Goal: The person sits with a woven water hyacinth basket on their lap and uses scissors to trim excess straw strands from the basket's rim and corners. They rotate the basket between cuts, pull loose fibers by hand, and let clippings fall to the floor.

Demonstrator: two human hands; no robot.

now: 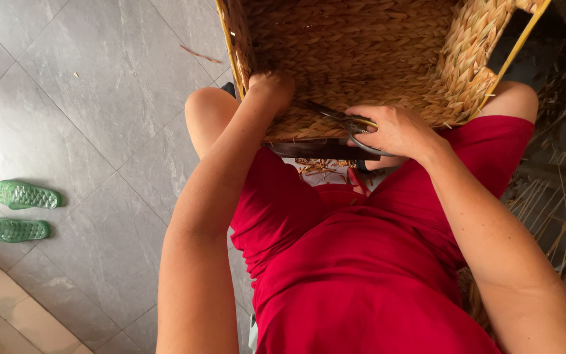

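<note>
Trimming stray ends on a woven straw basket held in the lap

The large tan woven straw basket (361,59) rests on the knees against a dark wooden board (322,150); the left hand (271,88) is clenched on its near edge, steadying it, while the right hand (394,131) grasps dark metal scissors (339,117) laid against the weave. Judged from this, clean work means keeping the blades flat to the braid and the basket braced, snipping only loose fibres

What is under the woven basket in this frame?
Under the woven basket lie the person's knees and red dress; a dark wooden board and straw scraps show below its rim. The rest beneath is hidden.
</note>
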